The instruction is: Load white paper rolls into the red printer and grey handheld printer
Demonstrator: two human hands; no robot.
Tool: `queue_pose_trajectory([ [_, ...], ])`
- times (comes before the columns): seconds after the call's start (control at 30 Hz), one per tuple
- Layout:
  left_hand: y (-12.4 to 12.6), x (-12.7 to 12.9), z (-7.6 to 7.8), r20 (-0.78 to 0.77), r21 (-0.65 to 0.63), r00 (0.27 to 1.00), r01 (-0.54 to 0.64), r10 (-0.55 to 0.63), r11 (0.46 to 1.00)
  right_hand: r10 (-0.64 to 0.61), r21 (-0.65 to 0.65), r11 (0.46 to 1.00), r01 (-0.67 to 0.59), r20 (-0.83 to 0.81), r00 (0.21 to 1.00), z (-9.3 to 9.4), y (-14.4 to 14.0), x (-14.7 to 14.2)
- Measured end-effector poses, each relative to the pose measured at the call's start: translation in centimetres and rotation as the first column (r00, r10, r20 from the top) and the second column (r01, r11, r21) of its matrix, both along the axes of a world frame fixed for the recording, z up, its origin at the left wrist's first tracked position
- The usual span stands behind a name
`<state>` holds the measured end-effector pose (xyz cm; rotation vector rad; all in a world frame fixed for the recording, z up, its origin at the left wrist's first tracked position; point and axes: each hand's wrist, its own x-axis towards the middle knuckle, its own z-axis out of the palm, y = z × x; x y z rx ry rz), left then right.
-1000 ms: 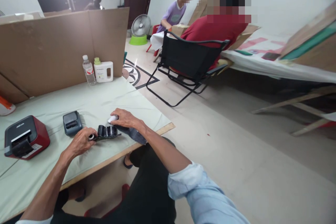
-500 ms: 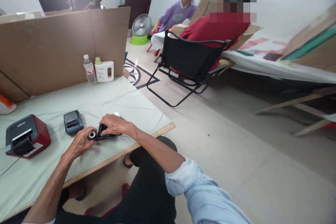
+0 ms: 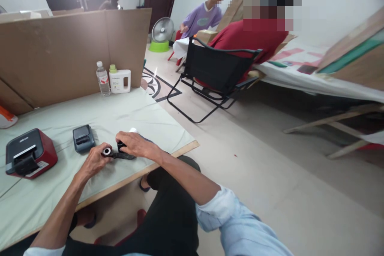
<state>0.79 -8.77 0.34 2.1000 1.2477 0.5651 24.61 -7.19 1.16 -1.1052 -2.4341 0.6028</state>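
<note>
A flat black cartridge part (image 3: 123,155) with a small grey-white roller end (image 3: 106,152) lies on the pale green table, left-centre of frame.

Counter (image 3: 144,108): pale green cloth, matt, wooden edge.
Small dark grey printer (image 3: 83,138): matt plastic.
Red-and-black printer (image 3: 28,156): glossy plastic.

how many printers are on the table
2. A red and black printer sits near the table's left edge; a smaller grey printer lies just left of the left hand. None seems hidden.
</note>
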Motion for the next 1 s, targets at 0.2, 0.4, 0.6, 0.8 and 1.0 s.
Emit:
queue_pose_trajectory([
  [0.2,0.4,0.5,-0.6,0.007,0.042,1.0,0.011,-0.012,0.999,0.018,-0.028,0.999,-0.02,-0.063,0.998,-0.7,-0.6,1.0],
  [0.4,0.4,-0.1,-1.0,0.059,0.018,0.998,-0.021,0.02,1.0,0.011,-0.101,0.994,-0.03,-0.184,0.983,-0.4,-0.8,2.4],
  [0.6,0.4,0.0,-1.2,0.09,-0.02,0.996,-0.015,0.017,1.0,-0.267,-0.084,0.964,0.254,-0.318,0.91,-1.9,0.2,5.4],
  [0.8,0.7,0.7,-1.5,0.064,0.021,0.998,0.007,-0.009,1.0,-0.36,-0.191,0.928,0.319,-0.249,0.899,-4.7,1.5,6.2],
  [1.0,0.7,1.5,-1.4,0.09,0.021,0.995,0.044,-0.045,0.999,-0.33,-0.263,0.931,0.253,-0.31,0.892,-5.1,1.7,5.0],
])
